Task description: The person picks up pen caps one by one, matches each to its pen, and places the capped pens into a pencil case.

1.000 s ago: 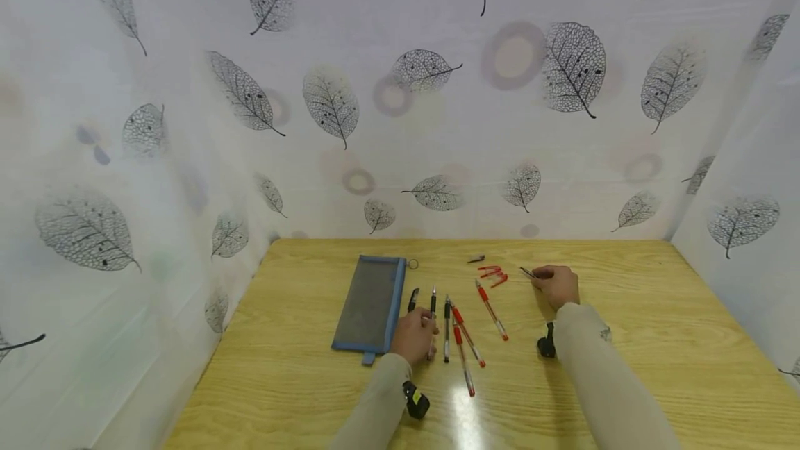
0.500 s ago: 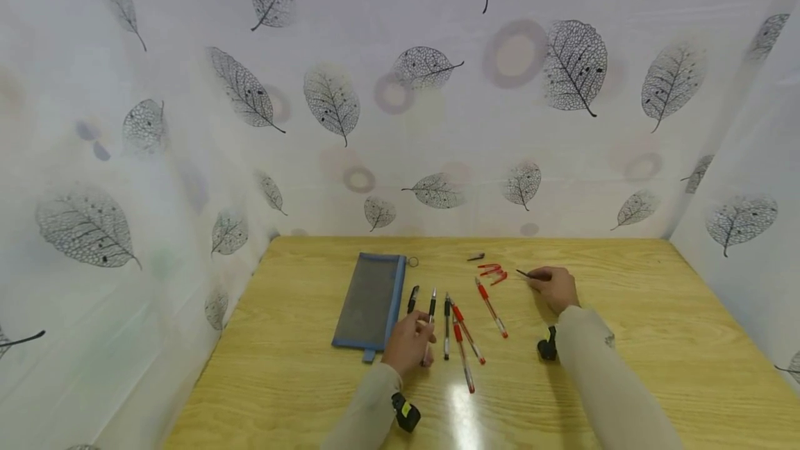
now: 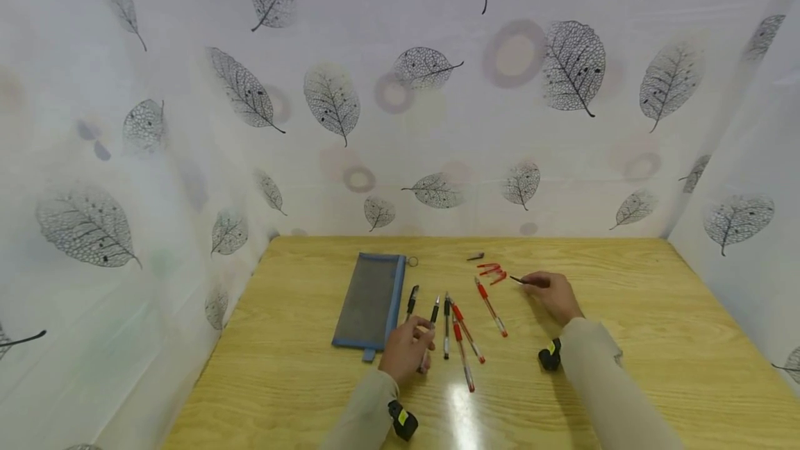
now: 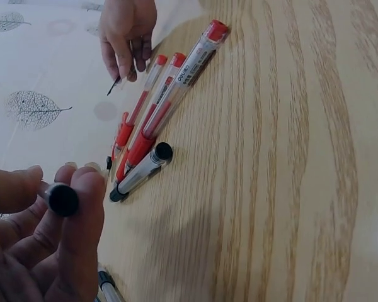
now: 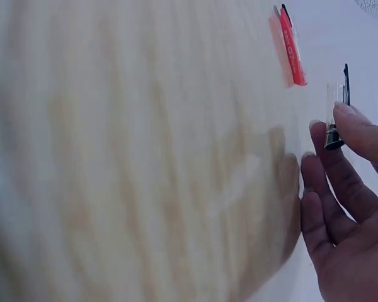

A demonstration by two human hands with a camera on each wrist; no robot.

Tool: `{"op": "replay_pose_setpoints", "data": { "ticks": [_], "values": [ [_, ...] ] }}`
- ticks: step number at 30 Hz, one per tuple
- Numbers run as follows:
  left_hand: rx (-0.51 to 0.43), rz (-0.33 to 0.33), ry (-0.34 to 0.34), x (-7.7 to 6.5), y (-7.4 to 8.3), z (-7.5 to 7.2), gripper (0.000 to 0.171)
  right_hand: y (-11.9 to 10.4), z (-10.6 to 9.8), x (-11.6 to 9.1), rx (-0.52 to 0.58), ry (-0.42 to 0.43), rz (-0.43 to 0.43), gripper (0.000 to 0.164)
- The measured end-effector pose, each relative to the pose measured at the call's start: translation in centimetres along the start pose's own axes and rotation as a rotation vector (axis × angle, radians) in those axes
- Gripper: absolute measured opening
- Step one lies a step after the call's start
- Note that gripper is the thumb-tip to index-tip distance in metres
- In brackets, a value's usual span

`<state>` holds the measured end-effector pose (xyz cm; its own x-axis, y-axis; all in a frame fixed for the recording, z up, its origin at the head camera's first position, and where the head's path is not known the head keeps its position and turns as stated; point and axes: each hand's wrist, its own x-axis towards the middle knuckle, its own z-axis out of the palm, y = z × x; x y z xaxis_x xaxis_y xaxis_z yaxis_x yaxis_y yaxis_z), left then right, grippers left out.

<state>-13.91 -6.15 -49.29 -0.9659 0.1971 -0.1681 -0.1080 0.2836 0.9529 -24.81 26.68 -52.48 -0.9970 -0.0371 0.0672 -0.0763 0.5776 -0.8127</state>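
My left hand (image 3: 405, 351) pinches an uncapped black gel pen (image 3: 435, 310) between thumb and fingers, its tip pointing away from me. In the left wrist view the pen's black end (image 4: 63, 200) faces the camera. Over the back right of the table, my right hand (image 3: 556, 297) pinches a clear pen cap (image 5: 332, 133) with a black clip. Just right of the held pen lies another uncapped black pen (image 3: 446, 328). Several red pens (image 3: 491, 307) lie further right. A capped black pen (image 3: 412, 299) is partly hidden behind my left hand.
Left of the pens lies a grey mesh pencil pouch (image 3: 369, 301) with blue edging and a key ring (image 3: 412, 262). Several red pen caps (image 3: 492, 271) and one black-clipped cap (image 3: 476, 256) lie near the back of the wooden table (image 3: 287, 380). Leaf-print curtains (image 3: 400, 144) surround it.
My right hand has shifted slightly left with the cap. My left hand has drawn a little towards me, and the pen it holds now leans more to the right.
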Motion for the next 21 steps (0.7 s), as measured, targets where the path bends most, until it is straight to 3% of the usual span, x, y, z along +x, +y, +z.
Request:
{"op": "replay_pose_setpoints", "data": {
  "ticks": [7, 21],
  "values": [
    [0.006, 0.026, -0.009, -0.4, 0.0, 0.2, 0.027, -0.4, 0.4, -1.0, 0.071, -0.073, -0.007, 0.023],
    [0.028, 0.02, -0.042, -0.9, -0.6, 0.3, 0.029, -2.8, 1.9, -3.1, 0.176, -0.082, 0.017, 0.031]
  ]
}}
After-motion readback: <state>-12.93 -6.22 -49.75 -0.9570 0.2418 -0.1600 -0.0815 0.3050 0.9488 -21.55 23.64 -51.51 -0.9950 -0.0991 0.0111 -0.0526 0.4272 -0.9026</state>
